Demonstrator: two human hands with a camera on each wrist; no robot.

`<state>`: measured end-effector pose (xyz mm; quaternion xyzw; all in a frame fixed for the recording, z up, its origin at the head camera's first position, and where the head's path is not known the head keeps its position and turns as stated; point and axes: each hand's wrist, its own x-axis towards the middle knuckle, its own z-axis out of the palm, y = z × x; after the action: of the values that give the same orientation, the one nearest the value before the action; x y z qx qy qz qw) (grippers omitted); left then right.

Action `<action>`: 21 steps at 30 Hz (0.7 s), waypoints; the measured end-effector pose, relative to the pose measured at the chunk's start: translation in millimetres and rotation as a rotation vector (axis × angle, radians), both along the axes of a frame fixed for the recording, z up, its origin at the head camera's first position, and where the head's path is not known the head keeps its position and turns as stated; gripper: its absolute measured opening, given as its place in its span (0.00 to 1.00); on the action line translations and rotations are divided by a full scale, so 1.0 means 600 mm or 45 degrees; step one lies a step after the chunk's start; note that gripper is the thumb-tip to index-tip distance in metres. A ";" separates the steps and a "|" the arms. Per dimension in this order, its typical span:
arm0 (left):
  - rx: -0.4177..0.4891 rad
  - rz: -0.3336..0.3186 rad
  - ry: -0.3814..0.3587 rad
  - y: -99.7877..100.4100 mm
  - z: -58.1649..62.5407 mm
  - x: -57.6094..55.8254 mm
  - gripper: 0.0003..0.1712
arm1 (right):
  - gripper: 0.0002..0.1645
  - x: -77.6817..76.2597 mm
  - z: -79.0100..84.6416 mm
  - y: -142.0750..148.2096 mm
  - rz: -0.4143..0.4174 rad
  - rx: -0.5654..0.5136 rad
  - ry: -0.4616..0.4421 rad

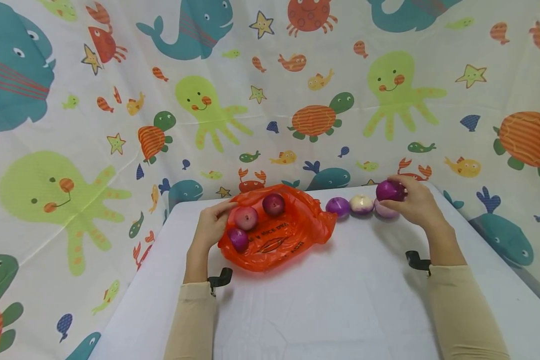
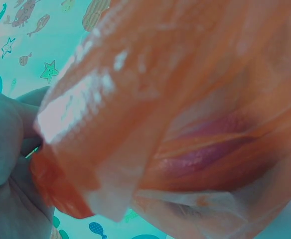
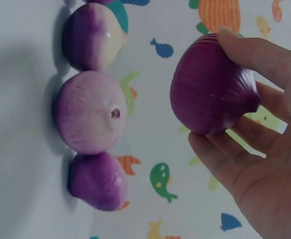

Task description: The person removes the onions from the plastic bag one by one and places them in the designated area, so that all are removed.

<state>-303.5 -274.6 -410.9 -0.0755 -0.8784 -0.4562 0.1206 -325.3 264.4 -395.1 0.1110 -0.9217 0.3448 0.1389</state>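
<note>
My right hand (image 1: 413, 202) grips a dark purple onion (image 3: 213, 87) between thumb and fingers, raised above a row of bulbs. That row holds a purple-and-white bulb (image 3: 93, 37), a pale pinkish one (image 3: 90, 112) and a purple one (image 3: 99, 180) at the lower end in the right wrist view. On the left, my left hand (image 1: 212, 225) pinches the edge of a red plastic bag (image 1: 292, 245), whose mouth is spread wide. Three round purple-red onions lie in it: one dark (image 1: 274, 204), one lighter (image 1: 246, 218), one near the left rim (image 1: 238, 240). The bag fills most of the left wrist view.
A white-covered table (image 1: 342, 300) lies under everything. Behind and to the left hangs a curtain (image 1: 270, 145) printed with sea animals. The bag's right edge reaches close to the leftmost bulb (image 1: 338, 207) of the row, near the table's back edge.
</note>
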 end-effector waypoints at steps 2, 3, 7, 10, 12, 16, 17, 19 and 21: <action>0.000 0.002 -0.009 -0.001 -0.001 0.000 0.20 | 0.41 -0.002 -0.002 0.009 -0.002 0.003 -0.016; 0.001 0.002 -0.013 -0.001 -0.001 0.000 0.20 | 0.41 -0.003 -0.003 0.013 -0.002 0.005 -0.021; 0.003 0.006 -0.017 0.000 -0.001 -0.001 0.21 | 0.41 -0.005 -0.007 0.026 -0.009 0.014 -0.048; 0.003 0.005 -0.010 0.001 -0.001 -0.001 0.20 | 0.43 -0.005 -0.011 0.037 -0.032 0.024 -0.100; 0.003 0.004 0.000 0.001 0.000 -0.001 0.20 | 0.45 -0.005 -0.014 0.044 -0.052 0.028 -0.154; -0.003 0.000 0.016 0.002 -0.001 -0.002 0.20 | 0.48 -0.007 -0.021 0.055 -0.068 0.014 -0.234; -0.004 0.000 0.018 0.002 -0.001 -0.003 0.19 | 0.49 -0.007 -0.022 0.057 -0.067 0.010 -0.243; -0.001 -0.002 0.019 0.001 -0.001 -0.003 0.19 | 0.49 -0.008 -0.025 0.061 -0.069 0.009 -0.255; 0.001 0.001 0.017 0.001 -0.001 -0.003 0.19 | 0.49 -0.010 -0.027 0.064 -0.072 0.015 -0.265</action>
<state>-305.3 -274.1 -411.3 -0.0783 -0.8775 -0.4559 0.1266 -331.0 302.7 -411.2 0.0495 -0.9360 0.3448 0.0513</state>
